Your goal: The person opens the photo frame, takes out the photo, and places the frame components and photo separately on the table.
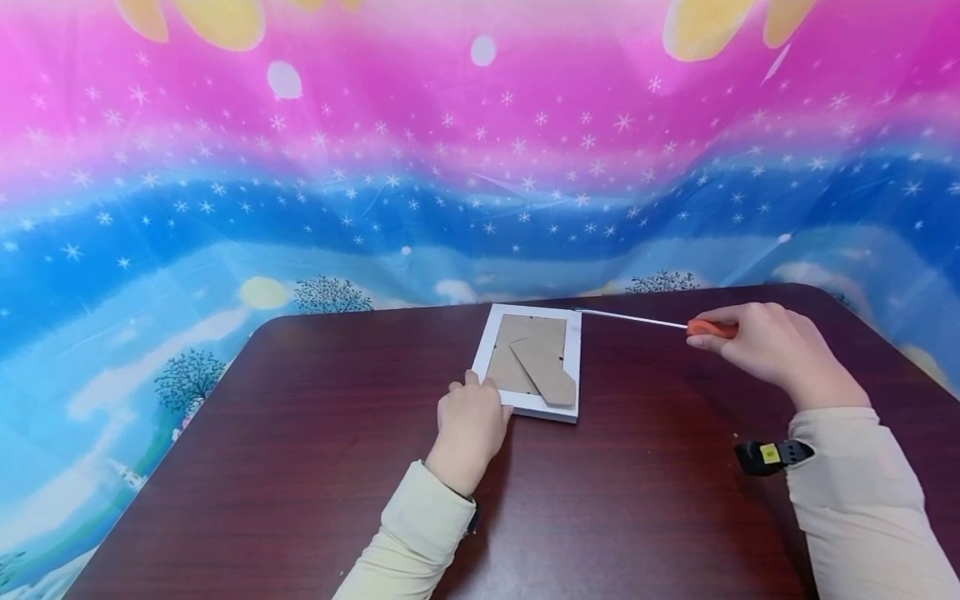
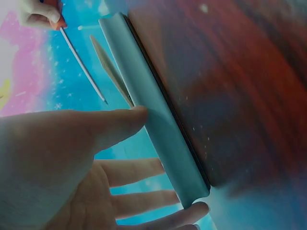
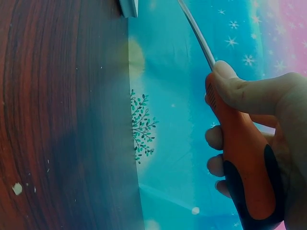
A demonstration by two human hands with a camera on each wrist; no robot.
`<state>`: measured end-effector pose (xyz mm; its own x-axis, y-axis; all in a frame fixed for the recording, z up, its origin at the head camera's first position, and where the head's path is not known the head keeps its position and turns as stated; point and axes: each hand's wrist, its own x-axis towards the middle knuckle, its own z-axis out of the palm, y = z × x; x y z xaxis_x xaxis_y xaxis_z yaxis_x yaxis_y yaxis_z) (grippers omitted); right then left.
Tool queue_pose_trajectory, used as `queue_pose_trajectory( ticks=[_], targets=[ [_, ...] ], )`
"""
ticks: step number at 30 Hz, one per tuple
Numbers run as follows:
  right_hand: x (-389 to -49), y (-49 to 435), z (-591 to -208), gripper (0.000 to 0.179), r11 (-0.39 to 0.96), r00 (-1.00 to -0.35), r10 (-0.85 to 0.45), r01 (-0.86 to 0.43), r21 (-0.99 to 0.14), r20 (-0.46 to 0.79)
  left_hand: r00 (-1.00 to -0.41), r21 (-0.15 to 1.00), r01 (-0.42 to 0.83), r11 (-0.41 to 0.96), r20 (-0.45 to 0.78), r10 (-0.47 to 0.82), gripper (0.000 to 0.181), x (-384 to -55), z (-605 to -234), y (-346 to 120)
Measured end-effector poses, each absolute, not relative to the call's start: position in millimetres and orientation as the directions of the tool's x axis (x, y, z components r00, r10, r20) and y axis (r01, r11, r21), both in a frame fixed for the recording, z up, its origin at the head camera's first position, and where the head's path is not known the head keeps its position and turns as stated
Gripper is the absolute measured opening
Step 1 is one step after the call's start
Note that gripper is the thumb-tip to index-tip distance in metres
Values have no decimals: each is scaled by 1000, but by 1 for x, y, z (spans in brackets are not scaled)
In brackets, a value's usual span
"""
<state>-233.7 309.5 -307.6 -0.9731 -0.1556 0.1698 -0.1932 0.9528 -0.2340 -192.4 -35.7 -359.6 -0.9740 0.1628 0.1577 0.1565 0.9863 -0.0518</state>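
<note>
White picture frame point(image 1: 528, 359) lies face-down, cardboard stand raised; orange-handled screwdriver point(image 1: 652, 322) points at its far corner.

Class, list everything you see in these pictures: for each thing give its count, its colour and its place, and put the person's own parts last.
picture frame: one, white with a brown cardboard back and stand flap, lying back-up on the table's far middle.
screwdriver: one, orange and black handle with a silver shaft, held over the table to the right of the frame, tip near the frame's far right corner.
table: one, dark reddish-brown wood grain.
backdrop cloth: one, pink and blue with white stars and trees, behind the table.
sleeves: two, cream, at the near edge.
left hand: one, fingers on the frame's near left edge.
right hand: one, gripping the screwdriver's handle.
</note>
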Motion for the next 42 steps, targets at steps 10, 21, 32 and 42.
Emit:
queue_pose_trajectory(
  ticks=[10, 21, 32, 42],
  targets=[
    [-234, 311, -308, 64, 951, -972, -159, -197, -236, 171, -967, -67, 172, 983, 177, 181, 39, -189, -362, -29],
    [-235, 310, -307, 62, 952, -974, -155, -192, -236, 168, -970, 24, 205, 978, 139, 200, 38, -181, -353, -22],
    [-235, 310, -307, 61, 954, -974, -150, -187, -233, 168, -968, 23, 209, 978, 148, 203, 41, -182, -350, -21],
    [-234, 306, -305, 54, 956, -970, -156, -196, -219, 187, -978, 36, 205, 978, 37, 204, 57, -196, -355, -37]
  ],
)
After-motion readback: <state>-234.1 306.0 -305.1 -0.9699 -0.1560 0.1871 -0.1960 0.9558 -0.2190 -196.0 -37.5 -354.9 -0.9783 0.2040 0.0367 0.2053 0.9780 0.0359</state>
